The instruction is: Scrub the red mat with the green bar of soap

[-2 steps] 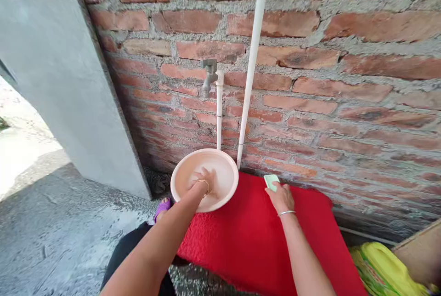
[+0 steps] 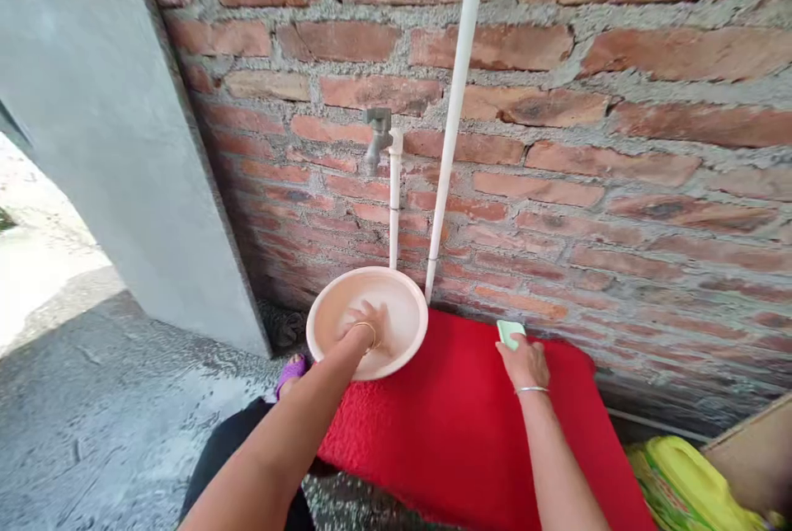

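"Locating the left hand [image 2: 366, 329] first: where is it resting?"

"It is dipping into the cream basin [image 2: 327, 312], where cloudy water [image 2: 405, 317] is covering part of it. As far as the water is letting me see, its fingers are spreading apart. A gold bangle [image 2: 372, 335] is circling that wrist."

"What is the right hand [image 2: 525, 362] doing?"

"It is gripping a pale green block [image 2: 509, 331]. The thumb is bearing on the left side and the fingers are curling round the right side; the palm is hiding the near end."

"Where is the block sitting?"

"It is occupying the wall-side part of the red cloth [image 2: 451, 424], to the right of the basin."

"And the surrounding fixtures?"

"The basin is resting at the left end of the cloth. Above it, a tap [image 2: 376, 139] is projecting in front of the brick wall [image 2: 557, 160]. A short white pipe [image 2: 394, 209] is running down beside the tap, and a long white pipe [image 2: 454, 102] is slanting past it on the right. A yellow package [image 2: 696, 481] is lying beyond the cloth's right edge."
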Tool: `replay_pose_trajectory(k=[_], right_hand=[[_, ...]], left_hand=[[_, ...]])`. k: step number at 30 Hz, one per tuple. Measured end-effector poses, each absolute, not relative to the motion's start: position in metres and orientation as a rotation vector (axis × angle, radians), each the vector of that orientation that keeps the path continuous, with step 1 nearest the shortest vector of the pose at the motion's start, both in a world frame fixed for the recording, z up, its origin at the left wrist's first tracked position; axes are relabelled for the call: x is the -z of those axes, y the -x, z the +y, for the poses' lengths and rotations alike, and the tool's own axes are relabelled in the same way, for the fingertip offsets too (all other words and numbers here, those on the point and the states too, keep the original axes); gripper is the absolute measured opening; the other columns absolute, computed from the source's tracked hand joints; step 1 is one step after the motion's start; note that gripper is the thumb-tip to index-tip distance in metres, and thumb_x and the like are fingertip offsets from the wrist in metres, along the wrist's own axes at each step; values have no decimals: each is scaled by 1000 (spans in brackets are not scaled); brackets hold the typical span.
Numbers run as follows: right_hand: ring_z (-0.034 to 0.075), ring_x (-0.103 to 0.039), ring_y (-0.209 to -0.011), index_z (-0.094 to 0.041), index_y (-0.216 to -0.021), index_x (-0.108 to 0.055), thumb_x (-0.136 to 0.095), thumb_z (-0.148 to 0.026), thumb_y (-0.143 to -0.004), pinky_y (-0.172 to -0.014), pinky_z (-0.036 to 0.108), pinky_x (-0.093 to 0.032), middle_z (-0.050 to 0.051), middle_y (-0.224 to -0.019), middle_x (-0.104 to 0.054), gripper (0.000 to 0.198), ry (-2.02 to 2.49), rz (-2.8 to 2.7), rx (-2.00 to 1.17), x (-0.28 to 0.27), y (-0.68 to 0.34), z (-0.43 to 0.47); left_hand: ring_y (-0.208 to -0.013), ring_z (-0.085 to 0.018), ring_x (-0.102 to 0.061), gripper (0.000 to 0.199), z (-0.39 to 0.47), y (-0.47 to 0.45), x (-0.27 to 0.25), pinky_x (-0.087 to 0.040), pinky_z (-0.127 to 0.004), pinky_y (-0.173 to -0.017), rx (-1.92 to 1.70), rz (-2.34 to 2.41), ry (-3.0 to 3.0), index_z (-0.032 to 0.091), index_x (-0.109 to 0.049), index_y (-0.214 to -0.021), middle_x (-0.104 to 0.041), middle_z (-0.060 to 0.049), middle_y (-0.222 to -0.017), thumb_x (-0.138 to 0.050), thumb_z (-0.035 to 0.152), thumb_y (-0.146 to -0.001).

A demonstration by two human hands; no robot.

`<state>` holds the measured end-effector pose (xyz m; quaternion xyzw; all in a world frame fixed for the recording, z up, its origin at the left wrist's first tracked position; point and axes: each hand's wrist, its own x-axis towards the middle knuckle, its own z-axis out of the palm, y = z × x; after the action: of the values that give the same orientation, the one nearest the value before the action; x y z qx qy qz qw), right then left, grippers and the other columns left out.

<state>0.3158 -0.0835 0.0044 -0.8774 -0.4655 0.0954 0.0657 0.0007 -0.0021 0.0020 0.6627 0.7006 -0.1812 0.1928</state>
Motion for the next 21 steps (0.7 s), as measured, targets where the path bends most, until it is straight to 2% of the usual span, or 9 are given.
replay_pose_trajectory(k=[3, 7, 9, 13, 17, 21], right_hand=[[29, -62, -102, -15, -135, -57, -48, -47, -92, -85, 38, -47, 17, -111, -57, 54, 2604, -1434, -277, -8, -312, -102], [19, -62, -99, -31, -121, -65, -60, -46, -86, -85, 27, -45, 5, -111, -57, 38, 2307, -1734, -344, 11, -236, -123], [17, -61, -98, -35, -111, -68, -65, -41, -83, -86, 25, -44, 1, -109, -58, 29, 2149, -1882, -348, 21, -201, -129], [18, -60, -92, -31, -113, -67, -64, -37, -84, -83, 28, -44, 3, -103, -57, 30, 2126, -1918, -277, 24, -195, -132], [21, -62, -88, -27, -119, -66, -62, -39, -85, -77, 30, -44, 7, -103, -55, 36, 2304, -1765, -226, 16, -217, -134], [19, -62, -92, -29, -118, -66, -64, -39, -84, -79, 28, -45, 5, -104, -56, 35, 2175, -1828, -294, 18, -197, -138]], left_hand=[[-139, -66, -6, 136, -2, -1, -1, -40, -82, -86, 504, 1954, -1869, 36, -6, -159, 0, -16, -167, -84, 63, -52], [-140, -64, -5, 134, 1, 2, 5, -39, -80, -91, 503, 1976, -1853, 36, -5, -159, 2, -16, -167, -82, 63, -54], [-141, -64, -5, 128, 2, 3, 6, -39, -80, -90, 493, 1982, -1840, 36, -7, -159, 2, -15, -167, -79, 66, -57], [-140, -64, -5, 125, -1, 2, 1, -41, -80, -89, 429, 1975, -1852, 32, -11, -159, 1, -18, -167, -77, 68, -59], [-141, -64, -3, 125, -3, -1, -7, -39, -82, -88, 464, 1972, -1818, 36, -10, -159, 3, -14, -167, -78, 65, -59], [-140, -65, -6, 134, -3, 0, -5, -39, -81, -90, 479, 1958, -1853, 34, -9, -159, 2, -16, -167, -84, 60, -52]])
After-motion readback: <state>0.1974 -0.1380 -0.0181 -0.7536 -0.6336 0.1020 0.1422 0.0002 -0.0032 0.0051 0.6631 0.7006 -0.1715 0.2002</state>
